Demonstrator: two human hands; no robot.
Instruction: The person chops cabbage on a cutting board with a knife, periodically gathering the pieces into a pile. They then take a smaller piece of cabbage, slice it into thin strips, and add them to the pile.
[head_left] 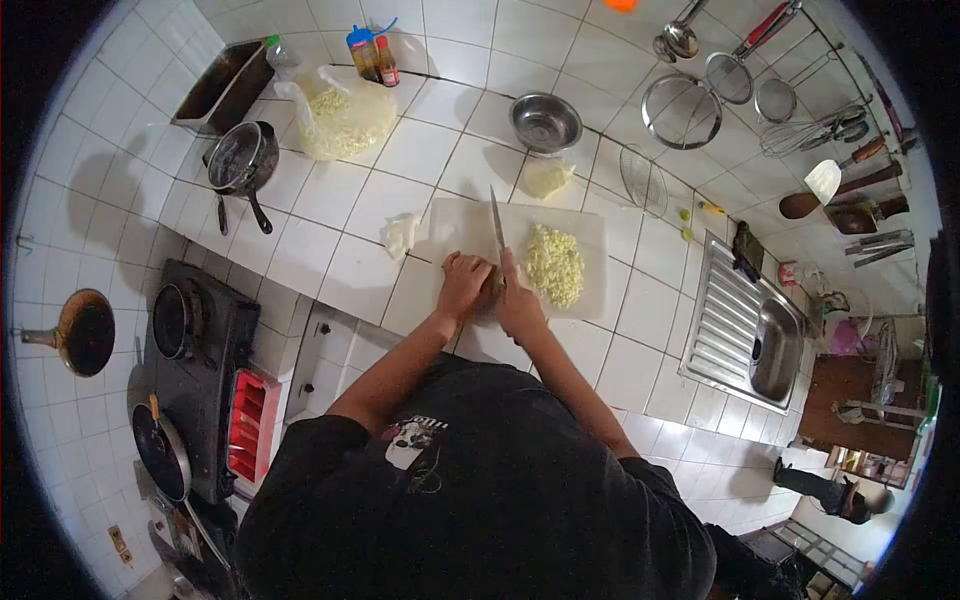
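Note:
My right hand (pixel 520 303) grips a kitchen knife (pixel 498 218), whose blade points away from me over the white cutting board (pixel 455 222). Close to its left, my left hand (pixel 466 284) rests on the board with fingers curled down. A small greenish piece shows between the two hands; what lies under my left fingers is mostly hidden. Finely chopped cabbage (pixel 554 266) is heaped on the right half of the board. One pale cabbage chunk (pixel 548 178) sits at the board's far edge, and a whitish crumpled piece (pixel 402 235) lies off its left side.
A plastic bag of chopped cabbage (pixel 345 120), a dark pot (pixel 243 160) and squeeze bottles (pixel 364 50) stand back left. Behind the board is a metal bowl (pixel 546 123). A sink (pixel 775 350) lies right, a stove (pixel 205 350) left. Another person (pixel 830 492) stands far right.

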